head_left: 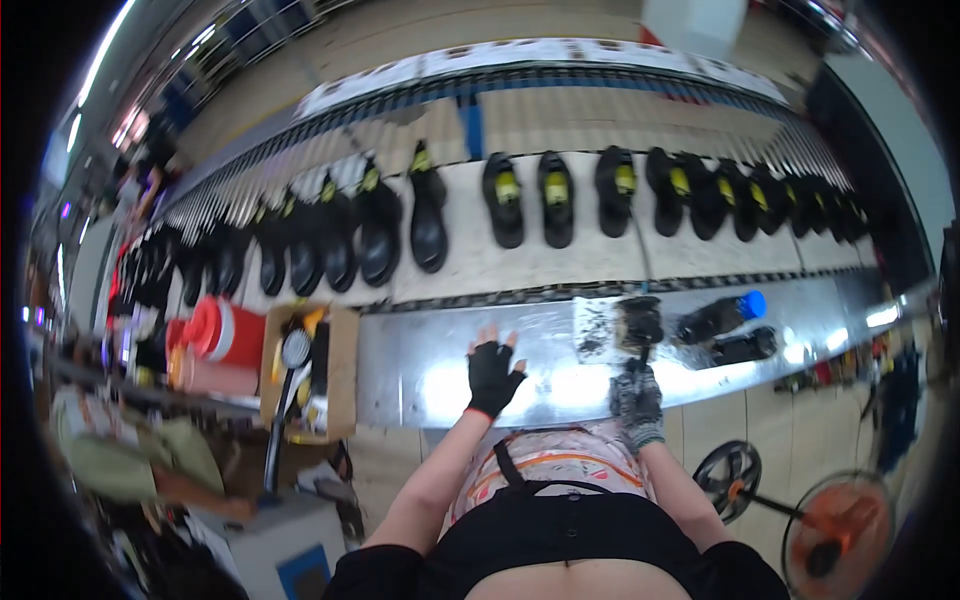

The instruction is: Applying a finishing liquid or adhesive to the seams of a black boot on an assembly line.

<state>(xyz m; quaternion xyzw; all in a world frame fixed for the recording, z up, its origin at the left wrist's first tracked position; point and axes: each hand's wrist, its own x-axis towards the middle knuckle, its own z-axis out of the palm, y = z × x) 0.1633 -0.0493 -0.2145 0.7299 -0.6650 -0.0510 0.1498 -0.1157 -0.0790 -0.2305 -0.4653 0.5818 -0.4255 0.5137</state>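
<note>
My left hand [490, 377], in a black fingerless glove, lies on the metal bench [420, 360] with its fingers spread and nothing in it. At the bench's front edge, my right hand [636, 398], in a grey knitted glove, is closed on what looks like a dark brush [644, 354]. The brush points at a black-smeared pot [639, 322]; whether its tip is inside, I cannot tell. The pot stands on the edge of a white sheet [597, 333] blotted with black. Just right of it lie a dark bottle with a blue cap [720, 318] and another dark object [745, 346].
Behind the bench, a white conveyor belt [460, 255] carries several black boots [428, 220] and low shoes [557, 200]. To my left are a cardboard box of tools [345, 350] and a red jug [225, 338]. A person [150, 460] is at lower left; fans [838, 535] stand lower right.
</note>
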